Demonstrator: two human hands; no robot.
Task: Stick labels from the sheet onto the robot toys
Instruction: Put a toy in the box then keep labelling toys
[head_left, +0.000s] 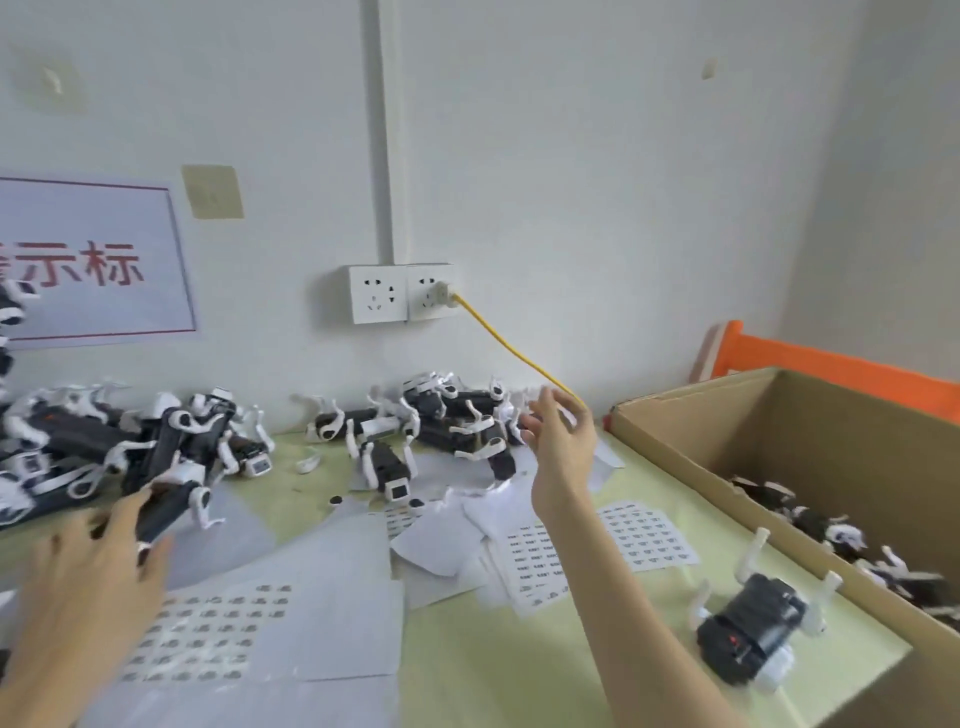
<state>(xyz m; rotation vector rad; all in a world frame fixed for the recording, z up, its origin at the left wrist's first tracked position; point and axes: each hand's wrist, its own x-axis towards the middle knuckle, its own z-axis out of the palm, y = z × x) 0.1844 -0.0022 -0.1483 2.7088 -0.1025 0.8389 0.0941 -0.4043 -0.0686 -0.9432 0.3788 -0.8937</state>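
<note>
Black-and-white robot dog toys lie in a heap at the left and in a second heap by the wall. My left hand rests on one black robot toy at the near edge of the left heap, fingers curled around it. My right hand is stretched forward with fingers apart, just in front of the second heap, holding nothing. A label sheet lies below my left hand. Another label sheet lies to the right of my forearm. One robot toy lies on its back near the box.
A large cardboard box with several robot toys inside stands at the right. Loose white backing papers are scattered over the pale green table. A yellow cable runs from the wall socket past my right hand.
</note>
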